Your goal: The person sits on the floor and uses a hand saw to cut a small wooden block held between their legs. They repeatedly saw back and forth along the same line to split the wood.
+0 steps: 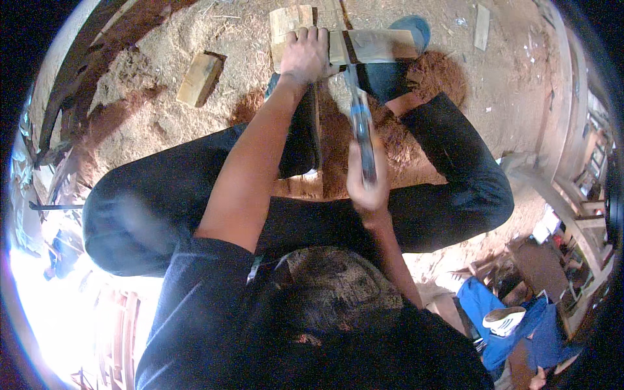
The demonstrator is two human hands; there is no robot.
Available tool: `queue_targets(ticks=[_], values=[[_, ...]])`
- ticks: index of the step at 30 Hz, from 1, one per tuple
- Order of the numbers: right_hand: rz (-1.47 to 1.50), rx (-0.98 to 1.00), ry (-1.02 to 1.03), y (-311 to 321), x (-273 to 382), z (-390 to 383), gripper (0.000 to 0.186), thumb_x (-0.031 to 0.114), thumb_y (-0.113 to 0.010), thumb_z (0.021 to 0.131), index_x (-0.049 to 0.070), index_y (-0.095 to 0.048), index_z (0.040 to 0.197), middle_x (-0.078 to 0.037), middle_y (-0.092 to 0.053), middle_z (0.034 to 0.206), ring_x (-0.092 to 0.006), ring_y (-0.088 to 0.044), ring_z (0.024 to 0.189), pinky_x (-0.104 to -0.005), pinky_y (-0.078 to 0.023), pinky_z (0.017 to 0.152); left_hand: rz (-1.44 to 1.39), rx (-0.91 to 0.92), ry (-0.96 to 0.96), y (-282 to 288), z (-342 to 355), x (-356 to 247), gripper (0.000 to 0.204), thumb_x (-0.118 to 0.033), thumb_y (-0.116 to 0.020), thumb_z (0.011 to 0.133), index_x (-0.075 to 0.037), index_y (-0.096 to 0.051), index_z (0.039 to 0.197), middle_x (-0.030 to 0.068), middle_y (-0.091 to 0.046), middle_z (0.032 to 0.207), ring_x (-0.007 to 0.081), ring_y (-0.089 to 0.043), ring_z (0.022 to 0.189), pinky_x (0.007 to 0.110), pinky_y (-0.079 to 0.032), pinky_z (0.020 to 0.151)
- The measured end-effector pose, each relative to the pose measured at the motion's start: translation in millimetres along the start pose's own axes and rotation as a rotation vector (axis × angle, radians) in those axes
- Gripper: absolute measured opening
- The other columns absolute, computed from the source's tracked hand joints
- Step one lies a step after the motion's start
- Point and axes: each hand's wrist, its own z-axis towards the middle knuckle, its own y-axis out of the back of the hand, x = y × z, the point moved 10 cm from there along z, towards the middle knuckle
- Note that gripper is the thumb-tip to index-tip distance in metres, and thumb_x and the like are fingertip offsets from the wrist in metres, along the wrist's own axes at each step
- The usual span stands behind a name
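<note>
My left hand (pixel 305 55) presses down on a wooden block (pixel 383 47), its fingers bent over the far edge. My right hand (pixel 368 179) is wrapped round the handle of what looks like a handsaw (pixel 359 110), blurred by motion. Its narrow dark blade, seen nearly edge-on, crosses the block just right of my left hand. Against the block's left end, partly under my left hand, lies a second piece of wood (pixel 290 21). My foot in a dark shoe (pixel 383 79) is right beside the block's near side.
A loose wooden block (pixel 199 79) lies on the dusty ground to the left. A thin wood strip (pixel 481 27) is at the far right. Brown shavings (pixel 439 79) lie by my foot. At lower right, a person in blue trousers (pixel 481 305) is close by, near wooden frames (pixel 588 221).
</note>
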Motion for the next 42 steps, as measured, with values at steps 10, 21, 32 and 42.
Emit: queue_targets(ticks=[10,21,32,42], values=[[-0.089,-0.027,0.074,-3.3,9.6,36.5,0.029,0.014,-0.057,0.099,0.001,-0.060,0.124,-0.016,-0.069,0.107,-0.0178,-0.065,0.100,-0.0347,-0.050,0.088,0.049,-0.012,-0.038,-2.3,-9.4,-1.6,0.079,-0.060,-0.071,0.075,-0.004,-0.049,0.126,0.0170,-0.057,0.123,0.0327,-0.054,0.119,0.047,-0.043,0.099],[-0.003,0.090,-0.208,-17.1,-3.4,57.1,0.030,0.018,-0.052,0.100,0.000,-0.060,0.123,-0.020,-0.069,0.112,-0.0290,-0.064,0.112,-0.0372,-0.048,0.096,0.035,0.007,-0.001,-5.1,-10.4,6.1,0.081,-0.059,-0.073,0.074,-0.002,-0.050,0.127,0.0176,-0.058,0.122,0.0341,-0.055,0.117,0.049,-0.041,0.101],[-0.070,0.033,-0.099,-25.4,-1.5,66.9,0.026,0.016,-0.057,0.099,0.001,-0.062,0.120,-0.016,-0.069,0.097,-0.0192,-0.064,0.087,-0.0349,-0.050,0.079,0.012,0.016,-0.035,-7.0,-5.4,1.8,0.084,-0.059,-0.075,0.072,-0.003,-0.048,0.128,0.0167,-0.058,0.121,0.0341,-0.054,0.117,0.051,-0.041,0.100],[0.021,-0.020,-0.021,-28.7,13.3,102.9,0.023,0.012,-0.056,0.099,0.000,-0.063,0.117,-0.014,-0.070,0.099,-0.0180,-0.065,0.091,-0.0320,-0.050,0.082,0.070,-0.040,-0.031,-29.8,4.1,-1.0,0.075,-0.052,-0.074,0.075,-0.002,-0.048,0.123,0.0164,-0.057,0.121,0.0337,-0.052,0.120,0.050,-0.042,0.100]])
